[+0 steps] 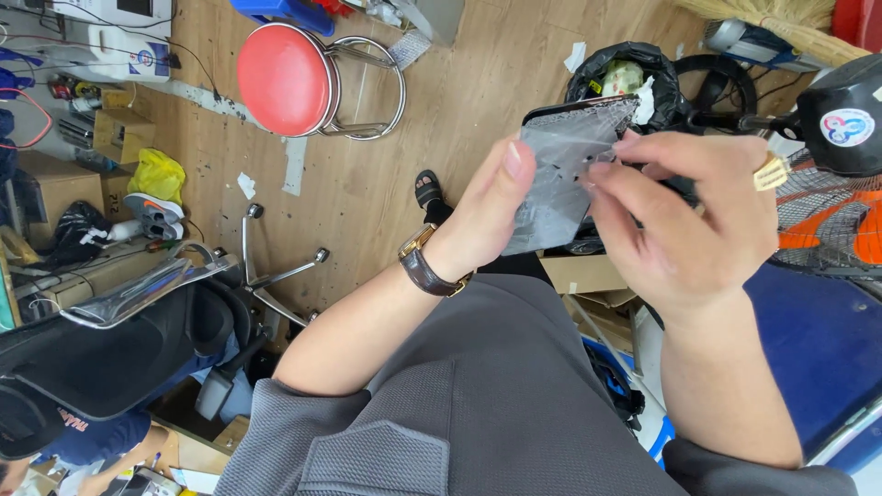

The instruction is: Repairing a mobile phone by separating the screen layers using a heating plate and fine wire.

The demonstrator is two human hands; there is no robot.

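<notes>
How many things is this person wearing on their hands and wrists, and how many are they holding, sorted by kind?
Wristwatch: 1, brown strap, on the left wrist
Ring: 1, gold, on the right hand
Phone with a cracked face: 1, held by the left hand and right hand
Clear film sheet: 1, pinched over the phone
Total: 4

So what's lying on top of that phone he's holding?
A cracked, greyish film or glass sheet covers the phone, pinched by the left hand and right hand. Only the phone's dark top edge shows; its screen beneath is hidden.
</notes>
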